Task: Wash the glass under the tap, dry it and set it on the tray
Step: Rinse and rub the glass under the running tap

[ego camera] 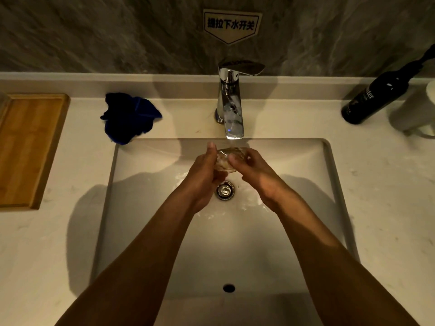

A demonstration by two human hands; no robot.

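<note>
Clear glass (225,160) sits between both hands just under the spout of the chrome tap (230,107), above the white rectangular basin (306,208). A thin stream of water falls from the spout onto it. The left hand (204,175) cups the glass from the left and below, its fingers curled round the side and the thumb lifted beside the rim. The right hand (253,170) meets it from the other side, the thumb pressed on the glass and the fingers bent round its far edge. How the glass is turned is hard to tell, since the hands cover most of it.

Directly below the hands is the round metal drain (225,190), with splashes of water on the basin floor around it. An overflow hole (228,288) shows in the near wall of the basin.

On the pale stone counter (70,231), a crumpled dark blue cloth (129,117) lies left of the tap, touching the basin's back left corner. Farther left, at the edge of view, rests a wooden tray (26,147). To the right, well apart from the basin, stands a dark bottle (374,96) beside a white container (416,111). A sign (231,25) with Chinese characters is fixed on the grey marble wall above the tap.
</note>
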